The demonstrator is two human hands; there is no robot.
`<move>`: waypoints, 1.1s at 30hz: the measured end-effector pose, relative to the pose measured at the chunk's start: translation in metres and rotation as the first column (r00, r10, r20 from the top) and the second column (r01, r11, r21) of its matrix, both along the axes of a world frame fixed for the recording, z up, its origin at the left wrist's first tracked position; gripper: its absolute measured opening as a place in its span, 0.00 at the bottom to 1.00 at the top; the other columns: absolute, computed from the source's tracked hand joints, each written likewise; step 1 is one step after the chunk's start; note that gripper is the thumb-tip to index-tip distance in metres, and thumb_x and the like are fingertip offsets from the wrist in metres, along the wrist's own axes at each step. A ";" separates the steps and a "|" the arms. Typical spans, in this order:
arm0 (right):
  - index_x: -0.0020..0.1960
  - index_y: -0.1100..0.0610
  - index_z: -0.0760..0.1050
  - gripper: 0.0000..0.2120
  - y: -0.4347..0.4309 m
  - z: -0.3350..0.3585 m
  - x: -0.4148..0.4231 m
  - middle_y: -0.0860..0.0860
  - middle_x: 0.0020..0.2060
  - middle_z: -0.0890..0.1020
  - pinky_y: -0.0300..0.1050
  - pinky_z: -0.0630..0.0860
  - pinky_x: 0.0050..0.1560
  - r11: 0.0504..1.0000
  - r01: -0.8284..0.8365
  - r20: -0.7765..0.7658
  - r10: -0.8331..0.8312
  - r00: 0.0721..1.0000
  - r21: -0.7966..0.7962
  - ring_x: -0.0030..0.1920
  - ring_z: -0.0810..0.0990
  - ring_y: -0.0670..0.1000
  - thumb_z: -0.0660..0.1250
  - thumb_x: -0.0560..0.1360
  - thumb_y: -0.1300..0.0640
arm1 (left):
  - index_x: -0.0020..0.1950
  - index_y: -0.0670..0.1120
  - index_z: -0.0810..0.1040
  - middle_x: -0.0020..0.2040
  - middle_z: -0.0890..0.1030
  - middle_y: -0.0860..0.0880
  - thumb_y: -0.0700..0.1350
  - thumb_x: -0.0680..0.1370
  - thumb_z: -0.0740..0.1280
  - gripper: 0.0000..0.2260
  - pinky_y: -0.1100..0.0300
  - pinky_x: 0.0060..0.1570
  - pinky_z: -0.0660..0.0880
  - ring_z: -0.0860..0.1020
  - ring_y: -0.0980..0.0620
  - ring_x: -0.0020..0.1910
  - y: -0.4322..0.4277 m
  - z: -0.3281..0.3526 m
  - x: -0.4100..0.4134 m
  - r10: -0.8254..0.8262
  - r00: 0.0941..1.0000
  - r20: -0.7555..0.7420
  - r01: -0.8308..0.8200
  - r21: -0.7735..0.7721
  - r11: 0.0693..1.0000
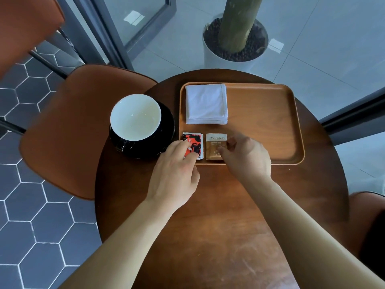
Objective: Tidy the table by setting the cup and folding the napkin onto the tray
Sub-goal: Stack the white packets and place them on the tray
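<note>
A wooden tray (270, 122) lies on the round table. A white napkin (206, 104), folded into a square, rests in the tray's far left corner. A black cup with a white inside (135, 117) stands on a black saucer (164, 130) on the table, just left of the tray. In the tray's near left corner lie a red-and-black packet (192, 142) and a brown packet (214, 146). My left hand (177, 172) has its fingertips on the red-and-black packet. My right hand (248, 157) pinches the right edge of the brown packet.
The round wooden table (218, 215) is small, with edges close on every side. An orange chair (79, 126) stands left of it, touching near the saucer. A white planter with a trunk (235, 44) stands on the floor behind. Another orange seat (370, 226) shows at the right.
</note>
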State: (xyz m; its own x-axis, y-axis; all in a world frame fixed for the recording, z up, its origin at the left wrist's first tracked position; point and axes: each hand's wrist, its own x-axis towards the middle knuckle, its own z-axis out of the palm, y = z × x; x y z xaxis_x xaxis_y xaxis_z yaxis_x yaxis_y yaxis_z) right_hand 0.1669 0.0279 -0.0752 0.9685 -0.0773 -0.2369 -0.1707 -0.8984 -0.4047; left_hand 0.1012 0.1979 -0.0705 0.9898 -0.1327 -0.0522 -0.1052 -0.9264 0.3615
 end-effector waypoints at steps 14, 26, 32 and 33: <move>0.51 0.50 0.78 0.09 0.007 0.002 -0.001 0.49 0.41 0.84 0.45 0.73 0.37 1.000 -0.008 -0.021 0.008 1.000 0.007 0.43 0.80 0.57 0.69 0.73 0.47 | 0.59 0.40 0.81 0.63 0.77 0.43 0.41 0.74 0.70 0.14 0.46 0.54 0.79 0.73 0.42 0.67 0.003 0.001 0.001 -0.015 1.000 0.003 0.015 -0.013 1.000; 0.54 0.49 0.75 0.12 0.005 0.002 0.007 0.48 0.45 0.80 0.46 0.69 0.41 0.994 -0.067 0.071 0.061 0.996 0.086 0.47 0.78 0.57 0.69 0.73 0.48 | 0.60 0.41 0.81 0.63 0.77 0.43 0.41 0.74 0.70 0.15 0.47 0.52 0.80 0.73 0.43 0.65 0.005 0.002 0.003 -0.013 1.000 0.003 0.013 -0.022 1.000; 0.65 0.43 0.77 0.19 0.009 -0.001 0.014 0.49 0.58 0.75 0.45 0.70 0.46 0.967 -0.253 0.049 0.252 0.966 0.009 0.62 0.72 0.54 0.71 0.74 0.44 | 0.58 0.43 0.81 0.62 0.77 0.46 0.42 0.73 0.69 0.14 0.48 0.50 0.79 0.73 0.44 0.63 0.003 0.001 0.005 -0.019 1.000 0.021 0.019 0.002 1.000; 0.64 0.43 0.77 0.18 0.008 -0.001 0.015 0.48 0.58 0.75 0.45 0.70 0.46 0.966 -0.258 0.050 0.257 0.965 0.006 0.62 0.72 0.54 0.71 0.74 0.44 | 0.58 0.43 0.81 0.62 0.77 0.46 0.42 0.73 0.69 0.14 0.48 0.50 0.79 0.73 0.44 0.63 0.003 0.000 0.005 -0.021 1.000 0.022 0.021 0.007 1.000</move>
State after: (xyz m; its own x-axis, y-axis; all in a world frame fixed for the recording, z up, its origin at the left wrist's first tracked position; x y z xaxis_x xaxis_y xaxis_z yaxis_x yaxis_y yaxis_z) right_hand 0.1815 0.0364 -0.0765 0.9657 0.1786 -0.1883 0.0856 -0.9041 -0.4186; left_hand 0.1063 0.2013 -0.0701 0.9877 -0.1531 -0.0316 -0.1323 -0.9263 0.3527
